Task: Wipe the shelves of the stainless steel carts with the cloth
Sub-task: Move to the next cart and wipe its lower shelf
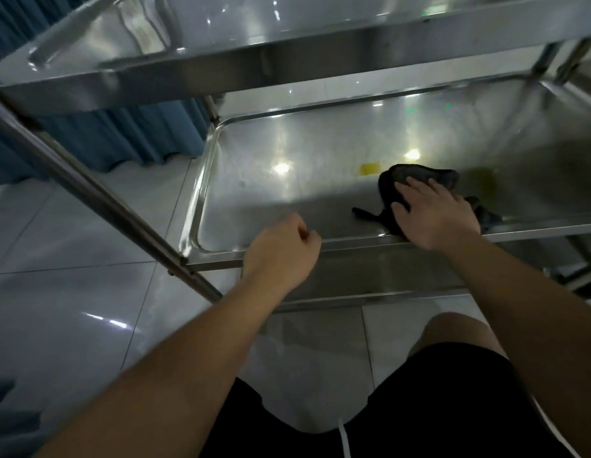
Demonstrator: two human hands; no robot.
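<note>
Right hand (432,216) flat, fingers straight, pressing the dark cloth (419,180) onto the lower shelf (287,193) near its front rim. Left hand (284,246) curled, holding nothing, hovering just off that rim. Risk as I see it: the cloth's trailing tail could snag on the rim. A yellow patch (370,168) lies just beside the cloth; nothing else rests in this tray-like shelf.

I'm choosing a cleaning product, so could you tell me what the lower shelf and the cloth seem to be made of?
The lower shelf looks like polished stainless steel: it mirrors the lights as bright spots and has a rolled rim. The cloth under the right hand seems a soft, dark woven fabric, matte and crumpled; the exact fibre can't be told.
</note>
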